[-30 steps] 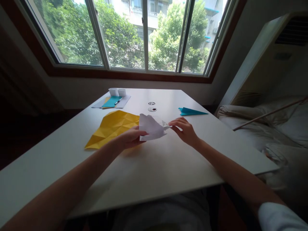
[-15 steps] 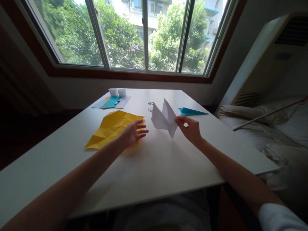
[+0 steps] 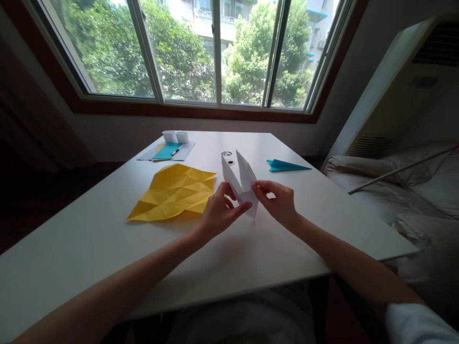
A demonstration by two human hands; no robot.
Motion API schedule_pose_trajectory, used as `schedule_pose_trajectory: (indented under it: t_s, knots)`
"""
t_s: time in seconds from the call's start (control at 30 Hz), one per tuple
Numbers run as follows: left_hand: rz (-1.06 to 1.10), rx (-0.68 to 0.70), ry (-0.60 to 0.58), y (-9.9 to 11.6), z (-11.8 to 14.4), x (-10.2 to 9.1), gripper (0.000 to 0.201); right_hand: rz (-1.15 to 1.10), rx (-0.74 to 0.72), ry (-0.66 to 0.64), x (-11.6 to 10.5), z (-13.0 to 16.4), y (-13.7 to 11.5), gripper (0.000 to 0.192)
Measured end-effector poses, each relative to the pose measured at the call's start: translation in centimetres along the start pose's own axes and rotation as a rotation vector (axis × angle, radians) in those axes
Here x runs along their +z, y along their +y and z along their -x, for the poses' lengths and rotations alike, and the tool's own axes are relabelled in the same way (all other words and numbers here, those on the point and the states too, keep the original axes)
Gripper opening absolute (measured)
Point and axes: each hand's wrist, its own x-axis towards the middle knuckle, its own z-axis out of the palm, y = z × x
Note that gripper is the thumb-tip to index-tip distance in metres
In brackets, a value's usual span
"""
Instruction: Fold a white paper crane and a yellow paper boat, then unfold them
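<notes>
A folded white paper with two pointed flaps standing up is held between my hands, just above the table. My left hand grips its lower left side, thumb toward me and fingers behind. At its right edge my right hand pinches the paper between thumb and fingertips. A creased yellow sheet lies left of my left hand, spread out with its folds showing. Behind the white paper, two small round pieces with dark markings rest on the table.
The white table stands before a window. A blue paper plane lies at the right. Far left are a blue sheet, a pen and white paper boxes. A covered sofa with a stick sits beyond the right edge.
My left hand has moved right from over the yellow sheet and taken hold of the white paper. The paper has turned, and its two flaps stand closer together.
</notes>
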Motion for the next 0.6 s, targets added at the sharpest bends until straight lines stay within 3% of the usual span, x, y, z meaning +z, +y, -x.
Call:
schedule_pose_trajectory:
  t_s: [0.17, 0.37, 0.47, 0.6]
  knots:
    - [0.087, -0.011, 0.029, -0.3, -0.2, 0.1, 0.023, -0.156, 0.123, 0.008, 0.3, 0.1, 0.0, 0.017]
    - [0.391, -0.092, -0.009, -0.5, -0.7, -0.2, 0.023, -0.332, 0.262, 0.023, 0.5, -0.4, 1.0, 0.025]
    - [0.518, -0.165, -0.006, -0.1, -0.8, -0.4, 0.024, -0.246, 0.198, 0.032, 0.4, -0.5, 1.2, 0.018]
    - [0.628, -0.224, 0.037, 0.3, -0.8, -0.5, 0.027, -0.019, -0.009, -0.007, 0.3, -0.5, 1.3, 0.018]
